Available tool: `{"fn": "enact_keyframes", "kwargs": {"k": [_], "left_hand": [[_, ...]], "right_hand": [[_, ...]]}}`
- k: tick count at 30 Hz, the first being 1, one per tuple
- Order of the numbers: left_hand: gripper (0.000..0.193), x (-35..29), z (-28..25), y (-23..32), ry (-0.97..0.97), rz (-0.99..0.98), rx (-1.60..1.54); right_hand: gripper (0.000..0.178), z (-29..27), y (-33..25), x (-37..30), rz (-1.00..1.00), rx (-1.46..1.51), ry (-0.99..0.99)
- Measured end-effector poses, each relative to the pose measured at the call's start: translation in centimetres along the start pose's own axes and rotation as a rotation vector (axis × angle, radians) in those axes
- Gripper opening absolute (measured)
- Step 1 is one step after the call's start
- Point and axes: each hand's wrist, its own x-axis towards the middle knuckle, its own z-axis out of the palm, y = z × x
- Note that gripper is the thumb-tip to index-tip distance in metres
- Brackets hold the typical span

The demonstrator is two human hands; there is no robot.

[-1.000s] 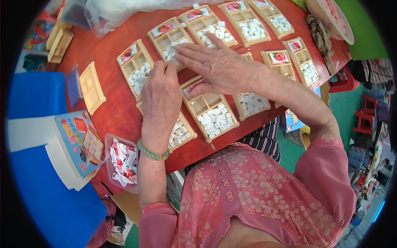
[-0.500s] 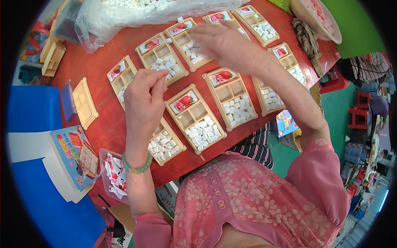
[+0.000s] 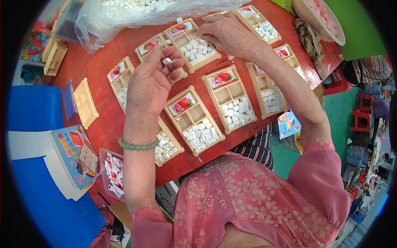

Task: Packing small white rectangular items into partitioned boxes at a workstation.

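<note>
Fingers of the left hand (image 3: 149,84) half-curled, palm toward my view, closed loosely about one small white piece (image 3: 166,61). Fingers of the right hand (image 3: 226,36) bent down and bunched; from my feed I cannot tell whether they pinch anything.

Governing relation, as I judge it: the upper middle tray (image 3: 180,40) lies between the two hands, right of the left fingertips and left of the right ones. Right hand is nearer; its fingertips overlap the tray's right edge in view, contact unclear. Tray's long axis slants from upper left to lower right, sachet (image 3: 181,28) at the far end, heaped white pieces (image 3: 197,50) in the large near compartment. Two smaller compartments between them show bare floors.

Edges and room: the left hand partly covers the next tray to the left. Beyond the far end, a loose piece (image 3: 179,20) rests on the red table (image 3: 186,80), and past it the clear bag (image 3: 89,31) limits reach. I note open tabletop between this tray and the lower middle tray (image 3: 223,94); approaching there looks freest to me.
</note>
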Motion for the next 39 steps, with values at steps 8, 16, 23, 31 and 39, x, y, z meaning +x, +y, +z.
{"fn": "enact_keyframes", "kwargs": {"k": [8,16,23,31,39], "left_hand": [[0.038,0.7,2.3,-0.8,0.038,-0.078,-0.173],[0.019,0.4,0.3,-0.6,0.006,0.041,-0.083],[0.016,0.1,0.3,-0.6,0.057,0.029,0.004],[0.019,-0.1,1.5,-0.2,0.08,0.047,0.764],[0.02,-1.8,2.3,-0.7,0.149,0.262,1.159]], "right_hand": [[0.025,-2.8,-3.5,1.4,0.053,0.649,-0.017],[0.033,-0.7,-1.7,-0.4,-0.031,0.181,-0.092],[0.053,0.9,-2.9,-2.6,-0.064,-0.048,-0.224],[0.071,-0.5,-3.6,-3.6,-0.033,-0.028,-0.218],[0.081,-0.1,-3.7,-4.3,-0.056,-0.058,-0.227]]}}
